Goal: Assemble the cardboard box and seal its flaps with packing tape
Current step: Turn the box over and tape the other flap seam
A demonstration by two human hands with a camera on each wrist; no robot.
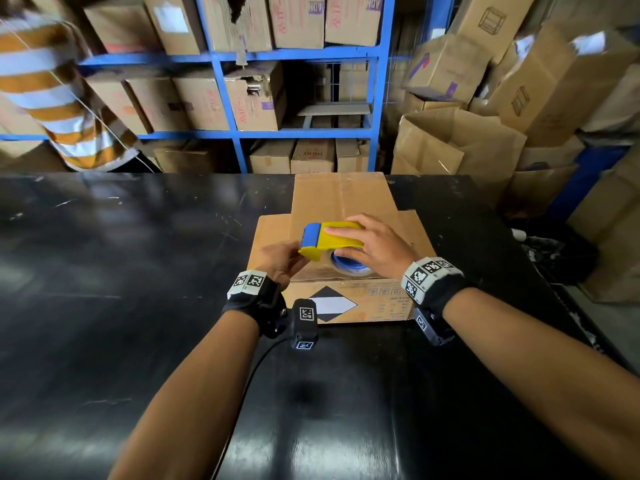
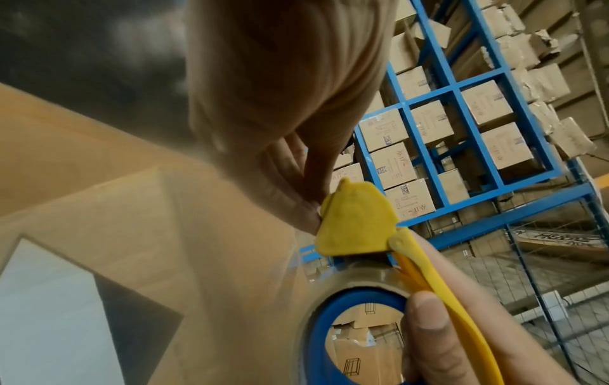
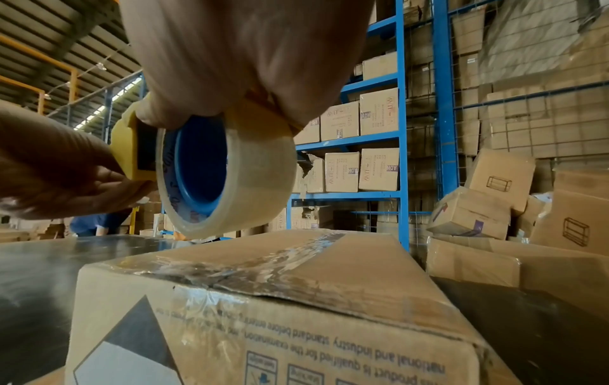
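Yellow tape dispenser [image 1: 330,240] is gripped by the right hand [image 1: 375,245] above the cardboard box [image 1: 341,289] on the black desk [image 1: 104,271], its front pinched by the left hand [image 1: 277,259]; loose tape could wrinkle or self-stick.

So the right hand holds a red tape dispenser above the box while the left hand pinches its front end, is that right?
Not quite: the dispenser is yellow with a blue front, not red, as the head view shows. The rest stands: the right hand holds it above the box and the left hand pinches its front end.
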